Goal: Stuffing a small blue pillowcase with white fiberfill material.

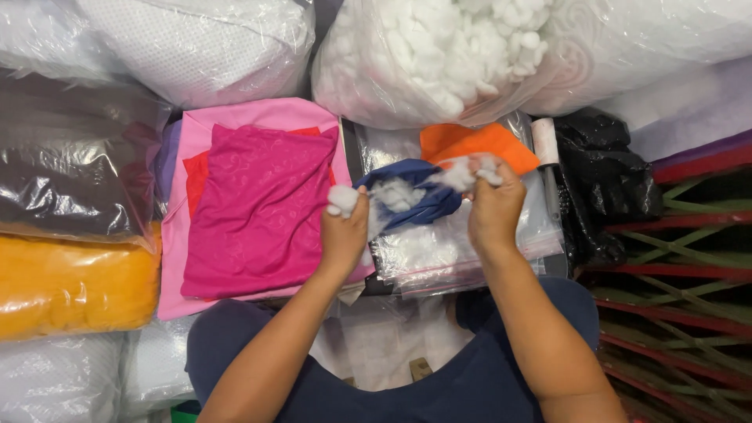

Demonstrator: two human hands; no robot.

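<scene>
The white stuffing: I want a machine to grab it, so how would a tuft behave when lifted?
The white stuffing looks fluffy, so probably very light. It stretches in wisps between the left hand and right hand, so it likely tears apart and clings.

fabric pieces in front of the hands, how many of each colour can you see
Fabric pieces, by colour:
light pink sheet: 1
magenta piece: 1
red piece: 1
lilac piece: 1
orange piece: 1
navy blue piece: 1, held with white stuffing between the left hand and right hand
Total: 6
</scene>
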